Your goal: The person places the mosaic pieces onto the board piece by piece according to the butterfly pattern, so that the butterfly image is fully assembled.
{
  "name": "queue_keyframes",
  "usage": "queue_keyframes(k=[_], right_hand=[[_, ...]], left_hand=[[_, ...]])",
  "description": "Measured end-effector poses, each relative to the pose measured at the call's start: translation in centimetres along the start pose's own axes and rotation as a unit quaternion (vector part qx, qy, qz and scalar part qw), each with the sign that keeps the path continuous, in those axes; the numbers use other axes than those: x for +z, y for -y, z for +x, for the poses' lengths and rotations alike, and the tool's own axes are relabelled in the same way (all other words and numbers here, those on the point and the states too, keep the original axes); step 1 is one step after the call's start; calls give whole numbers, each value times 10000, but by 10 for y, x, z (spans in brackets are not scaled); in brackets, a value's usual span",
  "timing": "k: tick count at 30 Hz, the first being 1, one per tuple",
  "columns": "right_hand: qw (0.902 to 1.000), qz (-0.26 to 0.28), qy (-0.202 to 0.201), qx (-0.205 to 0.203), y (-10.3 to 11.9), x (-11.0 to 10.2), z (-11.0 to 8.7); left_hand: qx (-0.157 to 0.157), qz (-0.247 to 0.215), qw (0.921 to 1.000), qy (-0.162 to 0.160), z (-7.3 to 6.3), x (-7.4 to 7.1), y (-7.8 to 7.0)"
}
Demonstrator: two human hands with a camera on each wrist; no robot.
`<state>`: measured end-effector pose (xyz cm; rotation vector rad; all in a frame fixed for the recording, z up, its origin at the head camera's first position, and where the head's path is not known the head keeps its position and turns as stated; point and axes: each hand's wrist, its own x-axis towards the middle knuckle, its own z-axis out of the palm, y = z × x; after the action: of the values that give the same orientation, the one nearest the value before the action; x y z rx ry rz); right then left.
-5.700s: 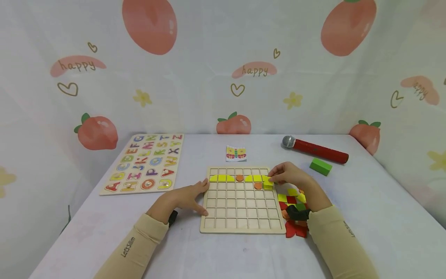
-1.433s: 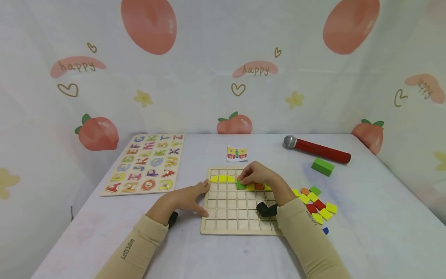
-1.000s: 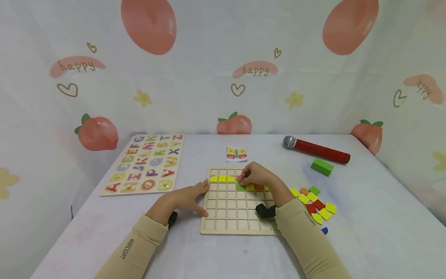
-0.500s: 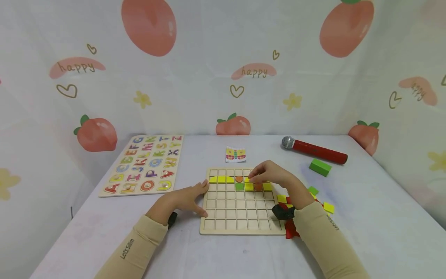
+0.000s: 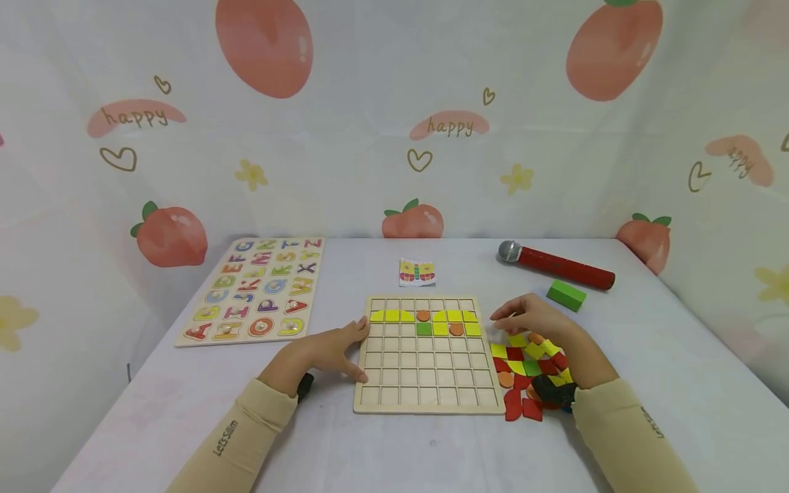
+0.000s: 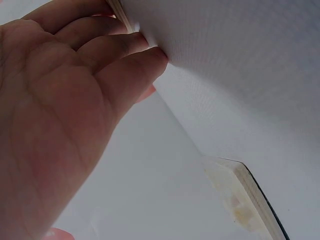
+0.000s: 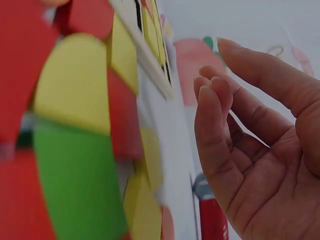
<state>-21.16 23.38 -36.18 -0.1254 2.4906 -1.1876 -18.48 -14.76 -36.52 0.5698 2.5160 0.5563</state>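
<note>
Left hand (image 5: 333, 350): I see fingers spread, touching the grid board (image 5: 445, 359) along its left edge | grid board: flat on the surface (image 5: 345, 452), tiles (image 5: 393, 315) in its second and third rows | right hand (image 5: 535, 320): released, fingers loosely bent, near loose tiles (image 5: 514, 368) | versus half a second ago: right hand has shifted right, off the board.

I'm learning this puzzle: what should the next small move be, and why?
Perhaps the right hand should pick up a yellow tile: it holds nothing, loose tiles lie near, and three cells left of the green tile on the board are bare.
</note>
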Motion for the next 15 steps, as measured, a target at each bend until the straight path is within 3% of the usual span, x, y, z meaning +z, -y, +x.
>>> queue_keyframes(k=[15], right_hand=[[9993, -284, -21, 256, -35, -15, -12]], left_hand=[[-66, -50, 10000, -1, 0, 1, -1]])
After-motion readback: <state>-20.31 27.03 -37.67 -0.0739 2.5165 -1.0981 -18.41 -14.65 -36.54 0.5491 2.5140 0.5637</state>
